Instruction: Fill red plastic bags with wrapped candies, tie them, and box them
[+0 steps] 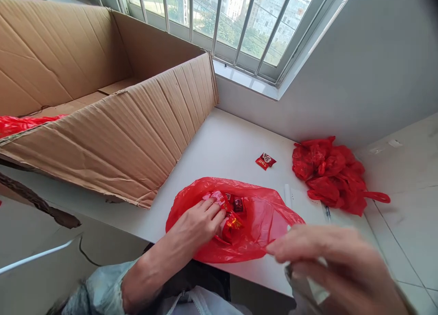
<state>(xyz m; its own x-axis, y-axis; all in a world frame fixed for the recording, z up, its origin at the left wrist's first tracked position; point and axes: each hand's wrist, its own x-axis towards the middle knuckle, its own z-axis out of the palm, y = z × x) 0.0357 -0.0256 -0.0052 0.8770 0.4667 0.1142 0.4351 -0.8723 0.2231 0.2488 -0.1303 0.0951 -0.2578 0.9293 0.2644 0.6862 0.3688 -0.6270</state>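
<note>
A red plastic bag (270,214) lies wide-mouthed at the table's front, with several small wrapped candies (238,204) inside. My left hand (201,220) reaches into it, fingers curled over a pink candy packet (219,197) beside a shiny red-and-gold wrapper (234,222). At the lower right, my right hand (338,260) is close to the camera and blurred. Its fingers are bent in around something greyish and white that I cannot make out, and the fingertips overlap the bag's right rim. Whether they grip the rim is unclear.
A large open cardboard box (150,128) fills the left side, with red plastic (23,123) at its near corner. One red candy packet (265,160) lies on the white table (229,141). Crumpled red bags (331,173) sit by the wall, near a pen (327,213). A barred window (236,27) is behind.
</note>
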